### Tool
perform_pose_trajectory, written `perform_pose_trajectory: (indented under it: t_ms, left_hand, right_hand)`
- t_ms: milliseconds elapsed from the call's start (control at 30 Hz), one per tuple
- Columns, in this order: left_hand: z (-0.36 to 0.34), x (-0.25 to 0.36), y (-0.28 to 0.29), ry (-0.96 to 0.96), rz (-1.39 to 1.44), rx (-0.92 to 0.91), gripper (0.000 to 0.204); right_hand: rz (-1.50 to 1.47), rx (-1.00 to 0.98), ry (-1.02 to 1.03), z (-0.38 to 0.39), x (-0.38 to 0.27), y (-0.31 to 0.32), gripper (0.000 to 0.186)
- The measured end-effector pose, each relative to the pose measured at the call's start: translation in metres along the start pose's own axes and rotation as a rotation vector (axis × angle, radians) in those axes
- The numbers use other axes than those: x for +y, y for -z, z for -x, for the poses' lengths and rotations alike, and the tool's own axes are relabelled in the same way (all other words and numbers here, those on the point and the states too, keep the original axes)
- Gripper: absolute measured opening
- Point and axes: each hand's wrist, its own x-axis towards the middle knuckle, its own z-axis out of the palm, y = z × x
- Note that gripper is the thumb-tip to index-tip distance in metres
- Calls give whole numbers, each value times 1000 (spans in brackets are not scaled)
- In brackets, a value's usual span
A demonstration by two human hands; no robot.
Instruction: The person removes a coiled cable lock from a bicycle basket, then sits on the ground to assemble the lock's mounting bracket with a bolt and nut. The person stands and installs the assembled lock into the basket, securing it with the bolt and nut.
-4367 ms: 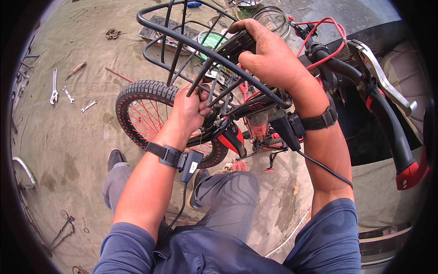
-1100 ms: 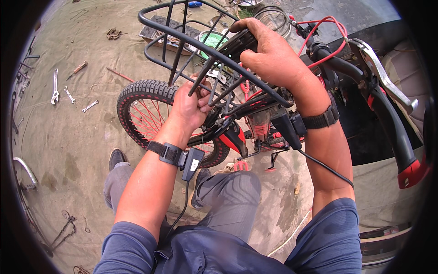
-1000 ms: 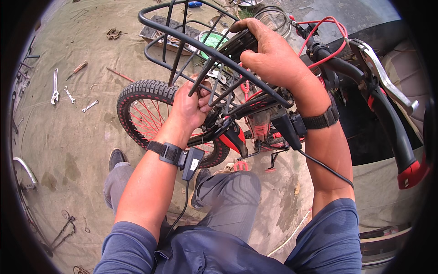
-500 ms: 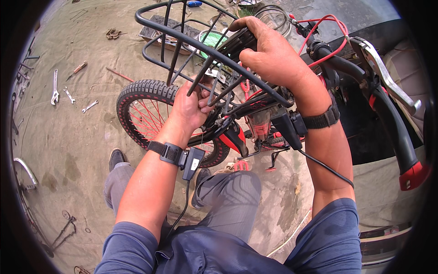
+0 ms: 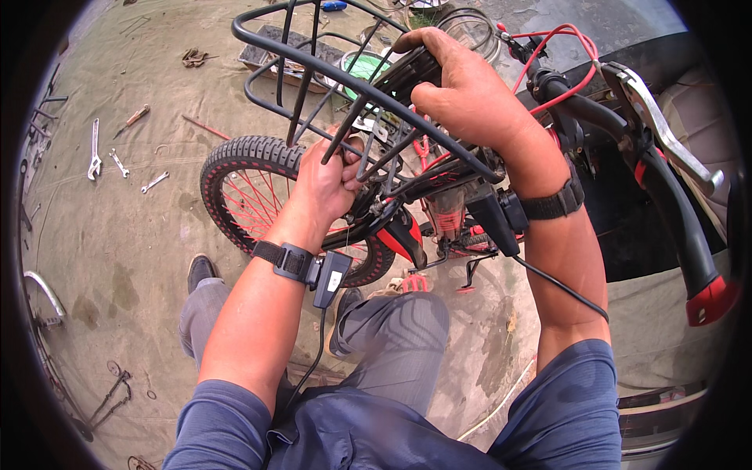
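A black wire bicycle basket (image 5: 309, 59) sits tilted over the front wheel (image 5: 249, 192), which has a knobby tyre and red spokes. My right hand (image 5: 474, 98) reaches over the basket rim, its fingers and thumb closed around a black slatted part (image 5: 403, 77) of the basket. Below the rim, my left hand (image 5: 323, 182) is closed with bent fingers among the basket wires, beside a small silver bracket (image 5: 364, 124). Whatever its fingertips pinch is hidden by the wires and the hand itself. A red and black frame piece (image 5: 401, 235) shows below the hands.
Handlebar grip (image 5: 680, 227) and silver brake lever (image 5: 662, 125) jut out at the right, with red cables (image 5: 576, 33) looping above. An adjustable wrench (image 5: 95, 153), two small spanners and a screwdriver (image 5: 135, 117) lie on the ground cloth at left. Behind the basket stands a tray (image 5: 270, 59).
My left fingers have shifted slightly around the small bracket, which has tilted a little. My right hand keeps its hold, and the bicycle stays in place.
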Motion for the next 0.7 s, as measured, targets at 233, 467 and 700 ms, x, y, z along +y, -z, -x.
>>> perform_pose_trajectory:
  t_ms: [233,467,700]
  left_hand:
    - [1,-2,1,23,46,-87,23]
    - [-5,-6,4,43,41,-37,31]
    - [-1,-3,1,7,18,-2,29]
  right_hand:
    - [11,2,-16,0,-1,0,50]
    - [2,1,-21,1,-1,0,49]
    - [3,-2,-31,1,-1,1,49]
